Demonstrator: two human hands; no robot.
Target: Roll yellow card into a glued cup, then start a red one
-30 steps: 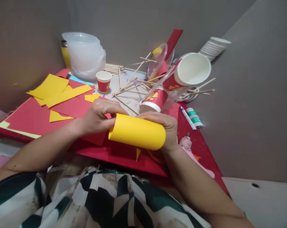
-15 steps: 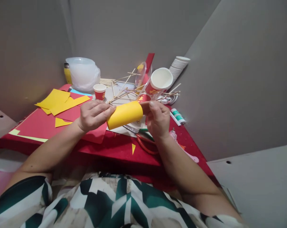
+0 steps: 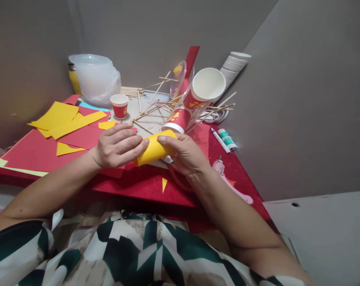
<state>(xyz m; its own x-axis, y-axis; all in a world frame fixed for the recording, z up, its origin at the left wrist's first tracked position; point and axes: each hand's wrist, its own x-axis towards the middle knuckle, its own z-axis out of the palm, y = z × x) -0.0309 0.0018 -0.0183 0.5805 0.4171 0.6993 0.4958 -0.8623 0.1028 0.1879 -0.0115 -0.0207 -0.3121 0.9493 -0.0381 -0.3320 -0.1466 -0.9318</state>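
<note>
Gripping rolled yellow paper (image 3: 152, 149), left hand (image 3: 116, 146), right hand (image 3: 184, 154), fingers curled

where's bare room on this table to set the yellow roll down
The widest free patch is the red sheet, between the yellow scraps and its near edge. A narrower red strip lies just below the yellow roll, around the small yellow triangle. The back is crowded: wooden sticks, paper cups, glue tube.
</note>
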